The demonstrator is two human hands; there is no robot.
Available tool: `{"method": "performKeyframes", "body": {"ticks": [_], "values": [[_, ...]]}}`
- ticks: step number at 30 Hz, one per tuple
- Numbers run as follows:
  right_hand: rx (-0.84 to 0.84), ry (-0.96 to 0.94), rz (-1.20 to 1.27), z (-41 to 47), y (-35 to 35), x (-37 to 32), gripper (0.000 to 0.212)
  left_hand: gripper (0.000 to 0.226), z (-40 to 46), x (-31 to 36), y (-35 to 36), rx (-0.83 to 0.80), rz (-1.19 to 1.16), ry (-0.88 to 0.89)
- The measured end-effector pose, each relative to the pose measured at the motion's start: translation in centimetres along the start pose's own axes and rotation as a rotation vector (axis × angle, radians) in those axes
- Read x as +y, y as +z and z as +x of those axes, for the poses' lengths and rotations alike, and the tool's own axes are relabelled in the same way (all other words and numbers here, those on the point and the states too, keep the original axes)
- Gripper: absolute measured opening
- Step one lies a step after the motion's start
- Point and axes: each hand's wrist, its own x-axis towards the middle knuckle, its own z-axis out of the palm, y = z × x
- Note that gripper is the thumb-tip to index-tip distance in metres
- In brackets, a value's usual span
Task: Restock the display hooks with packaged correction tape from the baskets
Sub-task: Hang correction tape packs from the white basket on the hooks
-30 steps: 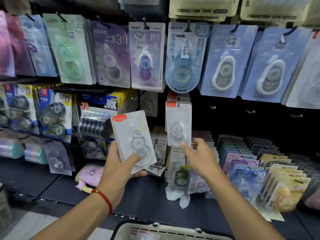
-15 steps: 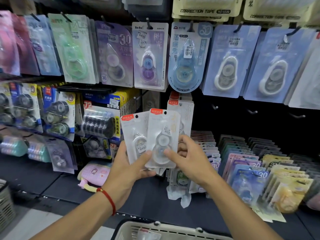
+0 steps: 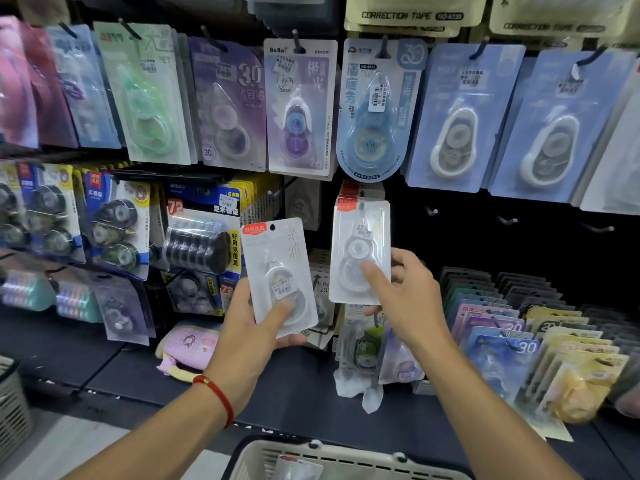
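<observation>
White pack [image 3: 358,251] pinched by right hand [image 3: 408,299].

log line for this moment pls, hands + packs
left hand: holds white pack | right hand: holds second white pack at hook below blue pack | basket: bottom edge

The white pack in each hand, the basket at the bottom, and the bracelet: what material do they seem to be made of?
Pack in the left hand and pack in the right hand: glossy clear plastic blister, likely over white card; it glints and the tape shows through.
Basket: matte beige plastic, with moulded slots.
Bracelet: red cord, probably woven; too small to be sure.
</observation>
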Motion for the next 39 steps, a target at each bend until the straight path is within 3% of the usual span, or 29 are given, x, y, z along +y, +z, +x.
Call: {"method": "performKeyframes", "body": {"ticks": [2, 4, 8, 12, 16, 21, 34, 37, 39], "values": [[0.015, 0.078, -0.313, 0.2, -0.2, 0.4, 0.055, 0.032, 0.0, 0.0, 0.0, 0.01, 0.015, 0.012], [0.006, 0.134, -0.547, 0.1, -0.3, 0.7, 0.065, 0.031, -0.1, 0.1, 0.1, -0.01, 0.025, 0.017], [-0.269, 0.126, -0.125, -0.2, 0.0, 0.0, 0.025, 0.031, -0.4, 0.3, 0.4, -0.095, 0.034, 0.013], [-0.471, 0.061, 0.026, -1.0, 1.1, -0.3, 0.022, 0.043, -0.9, 0.4, 1.0, -0.232, 0.03, -0.024], [-0.391, 0.044, 0.067, -1.1, 1.0, 0.0, 0.018, 0.044, -0.7, 0.0, 1.5, -0.224, 0.026, -0.015], [-0.192, 0.022, 0.154, -0.6, 0.6, -0.1, 0.022, 0.07, -0.3, -0.1, 1.7, -0.242, 0.086, -0.009], [0.037, -0.011, 0.141, -0.8, 1.2, -0.3, 0.016, 0.07, -0.6, 0.4, 2.2, -0.33, 0.18, -0.001], [0.062, 0.008, 0.01, -0.7, 1.1, 0.2, 0.024, 0.071, -0.3, 0.2, 2.3, -0.329, 0.25, 0.012], [0.098, 0.006, -0.269, -0.7, 1.0, 0.7, 0.041, 0.071, -0.2, 0.0, 2.2, -0.309, 0.37, 0.028]]}}
